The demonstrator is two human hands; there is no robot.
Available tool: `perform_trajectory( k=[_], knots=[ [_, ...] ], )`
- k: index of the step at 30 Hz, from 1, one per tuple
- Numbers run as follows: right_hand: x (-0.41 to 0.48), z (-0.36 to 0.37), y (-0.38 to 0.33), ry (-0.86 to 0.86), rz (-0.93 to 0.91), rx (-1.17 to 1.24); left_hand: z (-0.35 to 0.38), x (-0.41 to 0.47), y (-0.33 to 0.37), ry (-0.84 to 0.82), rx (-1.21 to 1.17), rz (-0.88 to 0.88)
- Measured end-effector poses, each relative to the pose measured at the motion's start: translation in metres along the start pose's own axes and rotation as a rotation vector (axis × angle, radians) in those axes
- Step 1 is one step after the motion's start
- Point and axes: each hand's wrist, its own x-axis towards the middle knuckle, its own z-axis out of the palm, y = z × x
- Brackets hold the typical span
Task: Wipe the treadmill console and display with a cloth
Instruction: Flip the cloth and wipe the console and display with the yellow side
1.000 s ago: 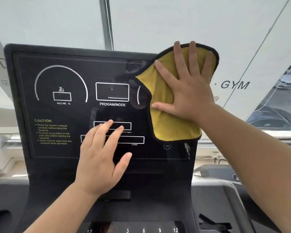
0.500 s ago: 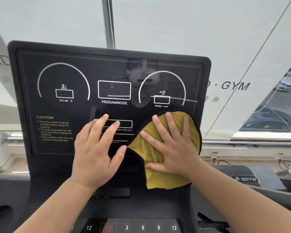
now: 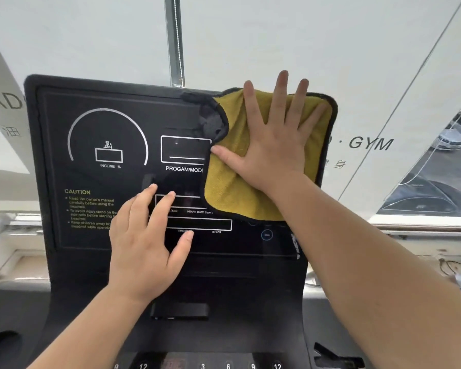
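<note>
Cloth (image 3: 232, 193): yellow microfibre, dark-edged; judged soft, light, limp. Lay pressed on the display's (image 3: 96, 235) upper right under the right hand (image 3: 274, 145), fingers spread flat. Best held by palm pressure. Left hand (image 3: 144, 243): fingers open, bracing the panel.

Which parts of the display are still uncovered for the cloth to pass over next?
Free: the upper left around the INCLINE arc, and the bottom strip right of the left hand below the cloth. Crowded: the upper right under the cloth and right hand, and the centre under the left hand.
</note>
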Motion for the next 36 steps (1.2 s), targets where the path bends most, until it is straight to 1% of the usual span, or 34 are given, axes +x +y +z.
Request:
perform_trajectory(
  k=[2, 4, 6, 7, 9, 12, 14, 17, 19, 24, 27, 30, 32, 36],
  knots=[
    [-0.006, 0.003, -0.018, -0.003, -0.047, 0.000, 0.001, 0.002, 0.000, 0.014, 0.007, -0.018],
    [-0.019, 0.009, -0.027, -0.013, -0.162, -0.024, 0.003, 0.004, 0.001, 0.011, 0.016, -0.032],
    [-0.031, 0.015, -0.018, -0.007, -0.268, -0.056, 0.004, 0.004, 0.001, 0.000, 0.029, -0.032],
    [-0.035, 0.016, -0.008, -0.003, -0.282, -0.067, 0.005, 0.004, 0.000, -0.006, 0.035, -0.028],
    [-0.037, 0.015, 0.017, -0.011, -0.196, -0.070, 0.004, 0.004, -0.003, -0.020, 0.031, -0.024],
    [-0.035, 0.010, 0.038, -0.031, 0.049, -0.024, 0.000, 0.003, -0.010, -0.035, -0.008, -0.014],
    [-0.031, 0.008, 0.032, -0.023, 0.144, 0.002, -0.002, 0.001, -0.016, -0.034, -0.007, -0.005],
    [-0.020, 0.005, 0.002, -0.024, 0.236, 0.038, -0.004, -0.002, -0.024, -0.026, 0.002, -0.024],
    [-0.010, 0.005, -0.023, -0.007, 0.215, 0.060, -0.006, -0.003, -0.029, -0.024, 0.005, -0.034],
    [-0.003, 0.009, -0.079, -0.005, 0.034, 0.035, -0.005, -0.009, -0.035, -0.046, 0.035, -0.033],
    [-0.013, 0.013, -0.072, -0.016, -0.036, 0.002, -0.003, -0.011, -0.040, -0.037, 0.067, 0.013],
    [-0.034, 0.019, -0.040, -0.034, -0.103, -0.043, -0.003, -0.011, -0.042, -0.039, 0.073, 0.024],
    [-0.048, 0.021, -0.010, -0.056, -0.066, -0.082, -0.003, -0.011, -0.042, -0.036, 0.073, 0.022],
    [-0.059, 0.016, 0.031, -0.072, 0.132, -0.064, -0.004, -0.011, -0.041, -0.024, 0.053, 0.018]
  ],
)
